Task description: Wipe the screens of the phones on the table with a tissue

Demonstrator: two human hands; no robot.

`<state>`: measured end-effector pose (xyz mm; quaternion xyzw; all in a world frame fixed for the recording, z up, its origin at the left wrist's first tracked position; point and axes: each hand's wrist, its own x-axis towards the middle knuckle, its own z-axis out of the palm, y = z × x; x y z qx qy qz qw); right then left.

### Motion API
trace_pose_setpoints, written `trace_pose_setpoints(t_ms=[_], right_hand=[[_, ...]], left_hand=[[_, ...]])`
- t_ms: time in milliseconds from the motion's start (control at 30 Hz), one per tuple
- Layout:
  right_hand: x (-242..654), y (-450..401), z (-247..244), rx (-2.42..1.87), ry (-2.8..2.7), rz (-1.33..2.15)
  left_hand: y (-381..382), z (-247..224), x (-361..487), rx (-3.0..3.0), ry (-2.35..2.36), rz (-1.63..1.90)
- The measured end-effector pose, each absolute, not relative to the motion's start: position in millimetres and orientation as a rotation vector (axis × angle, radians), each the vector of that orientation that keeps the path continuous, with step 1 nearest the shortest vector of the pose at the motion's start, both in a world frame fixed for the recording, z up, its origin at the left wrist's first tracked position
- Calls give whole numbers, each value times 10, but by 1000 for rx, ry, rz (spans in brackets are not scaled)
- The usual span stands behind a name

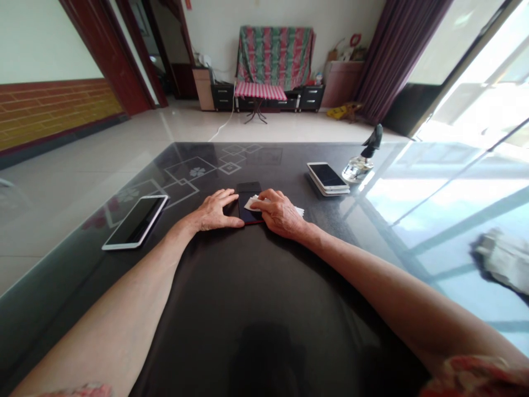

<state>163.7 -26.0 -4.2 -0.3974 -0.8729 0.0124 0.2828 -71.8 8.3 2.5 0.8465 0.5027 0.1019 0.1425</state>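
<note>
A dark smartphone (244, 198) with a red edge lies flat on the glossy black table (231, 298), straight ahead of me. My left hand (215, 211) is at its left side, fingers spread, with the thumb at the near corner and fingertips by the left edge. On the phone's right part, my right hand (281, 212) presses a folded white tissue (253, 203) against the screen, fingers closed round it. That hand hides much of the phone's right side.
A white tablet (136, 223) lies to the left. Stacked white phones (328, 177) sit at the right, beside a clear spray bottle (359, 165) with a black trigger head. A crumpled greyish cloth (504, 256) lies at the far right. Beyond the table stands a small cloth-covered table (260, 91).
</note>
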Motion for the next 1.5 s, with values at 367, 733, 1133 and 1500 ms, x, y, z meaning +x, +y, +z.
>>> trace_pose_setpoints(t_ms=[367, 733, 1133, 1500], right_hand=[[1575, -269, -8, -949, -2466, 86], [1575, 86, 14, -1064, -2514, 3], [1374, 473, 36, -1214, -2440, -78], [1556, 273, 137, -719, -2612, 18]], left_hand=[[59, 39, -693, 2429, 1482, 293], [32, 68, -689, 2434, 1457, 278], [28, 83, -695, 2428, 1439, 292], [49, 62, -715, 2406, 1441, 271]])
